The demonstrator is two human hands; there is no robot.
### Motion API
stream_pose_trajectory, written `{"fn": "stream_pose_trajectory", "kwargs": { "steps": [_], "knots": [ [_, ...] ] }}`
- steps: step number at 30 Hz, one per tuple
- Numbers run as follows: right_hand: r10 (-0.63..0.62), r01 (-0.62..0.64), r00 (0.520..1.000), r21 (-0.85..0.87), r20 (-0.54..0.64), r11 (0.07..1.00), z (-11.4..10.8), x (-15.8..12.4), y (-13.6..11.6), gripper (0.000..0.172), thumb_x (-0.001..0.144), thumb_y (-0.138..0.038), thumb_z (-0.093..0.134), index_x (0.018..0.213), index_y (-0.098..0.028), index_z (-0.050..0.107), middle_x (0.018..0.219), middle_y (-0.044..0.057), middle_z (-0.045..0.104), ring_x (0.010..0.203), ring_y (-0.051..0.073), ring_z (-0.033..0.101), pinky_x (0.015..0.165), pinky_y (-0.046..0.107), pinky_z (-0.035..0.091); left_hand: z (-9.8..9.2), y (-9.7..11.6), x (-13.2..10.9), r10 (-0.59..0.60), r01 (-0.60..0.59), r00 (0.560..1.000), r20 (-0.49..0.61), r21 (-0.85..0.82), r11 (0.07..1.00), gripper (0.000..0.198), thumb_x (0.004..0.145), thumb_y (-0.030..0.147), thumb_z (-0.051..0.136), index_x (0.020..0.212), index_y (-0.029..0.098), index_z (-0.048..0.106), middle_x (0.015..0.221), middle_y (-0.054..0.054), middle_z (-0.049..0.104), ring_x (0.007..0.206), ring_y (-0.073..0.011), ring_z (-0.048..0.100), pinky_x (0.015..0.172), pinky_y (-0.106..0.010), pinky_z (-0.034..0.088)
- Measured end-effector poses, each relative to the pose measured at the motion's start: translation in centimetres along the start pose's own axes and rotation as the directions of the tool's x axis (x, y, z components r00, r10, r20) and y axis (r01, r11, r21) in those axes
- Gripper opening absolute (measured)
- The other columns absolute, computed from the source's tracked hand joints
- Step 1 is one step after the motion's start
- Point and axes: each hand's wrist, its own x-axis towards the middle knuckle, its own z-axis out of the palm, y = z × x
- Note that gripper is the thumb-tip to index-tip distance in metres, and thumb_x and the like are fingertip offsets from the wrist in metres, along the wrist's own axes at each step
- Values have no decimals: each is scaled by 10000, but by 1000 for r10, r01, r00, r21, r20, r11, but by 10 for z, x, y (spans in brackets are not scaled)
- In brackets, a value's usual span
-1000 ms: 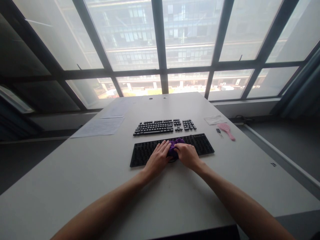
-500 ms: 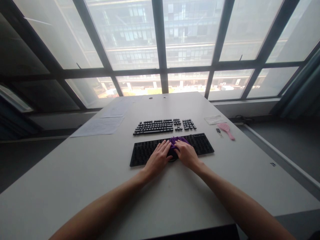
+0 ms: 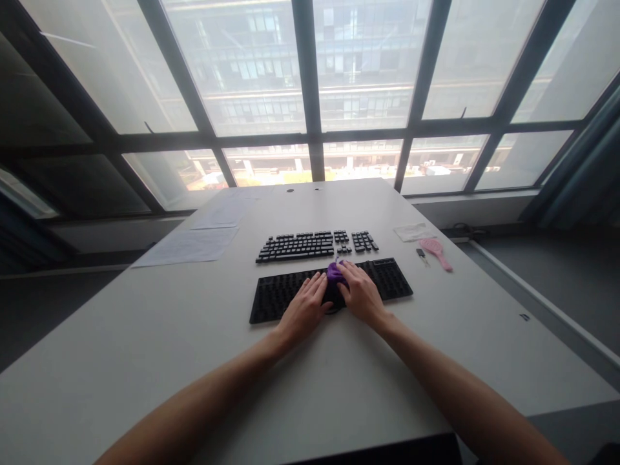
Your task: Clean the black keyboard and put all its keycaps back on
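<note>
A black keyboard base (image 3: 392,281) without its keycaps lies across the middle of the white table (image 3: 145,336). My left hand (image 3: 305,309) rests flat on it, fingers stretched out, holding it down. My right hand (image 3: 359,294) presses a small purple cloth (image 3: 334,272) onto the base, fingers curled over the cloth. Behind the base the removed black keycaps (image 3: 317,244) are laid out in keyboard order.
A pink brush (image 3: 434,252) and a small dark tool (image 3: 421,256) lie at the right, with a clear plastic bag (image 3: 413,231) behind them. Paper sheets (image 3: 191,245) lie at the left. Large windows stand beyond the table's far edge.
My right hand has pushed the purple cloth a little away from me, toward the far edge of the keyboard base. My left hand has stayed in place.
</note>
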Motion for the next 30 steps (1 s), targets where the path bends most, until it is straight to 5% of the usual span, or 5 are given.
{"fn": "stream_pose_trajectory", "kwargs": {
  "steps": [4, 12, 17, 20, 30],
  "knots": [
    [-12, 19, 992, -56, 127, 998, 4, -3, -2, 383, 968, -211, 556, 1333, -144, 651, 1494, 153, 539, 1451, 289, 418, 1210, 455, 304, -1, 0, 0, -9, 9, 1000, -4, 3, 1000, 634, 966, 236, 560, 1545, 104, 339, 1557, -210, 436, 1494, -309, 346, 1209, -521, 351],
    [-134, 100, 971, 177, 196, 979, -9, -10, -16, 287, 987, -253, 556, 1233, -279, 701, 1291, 29, 712, 1204, 217, 660, 1032, 313, 503, 1, -3, -1, -1, 0, 999, -33, -29, 1000, 677, 974, 239, 539, 1581, 116, 264, 1573, -230, 400, 1494, -327, 339, 1203, -550, 351],
    [-170, 158, 984, 190, 51, 969, -2, -9, -16, 338, 1002, -187, 510, 1300, -220, 665, 1413, 73, 629, 1376, 220, 521, 1174, 383, 389, -7, 2, -1, -14, 6, 997, -78, -95, 995, 845, 939, 205, 588, 1621, 135, 92, 1592, -237, 361, 1497, -334, 337, 1199, -558, 359],
    [-162, 152, 982, 104, 93, 983, 6, -10, -15, 341, 994, -186, 525, 1304, -199, 667, 1517, 121, 520, 1468, 276, 395, 1207, 500, 321, -10, 6, 0, -18, 4, 994, -104, -131, 991, 929, 912, 143, 592, 1627, 171, -1, 1629, -217, 297, 1515, -320, 301, 1198, -539, 371],
    [-68, 64, 998, 224, 13, 973, -2, -14, -23, 239, 966, -200, 574, 1146, -238, 726, 1142, 45, 762, 1063, 210, 704, 973, 307, 524, -11, 1, 0, 54, -58, 991, -121, -26, 998, 489, 920, 131, 566, 1408, 121, 537, 1380, -158, 634, 1310, -297, 586, 1142, -505, 466]
  ]
}}
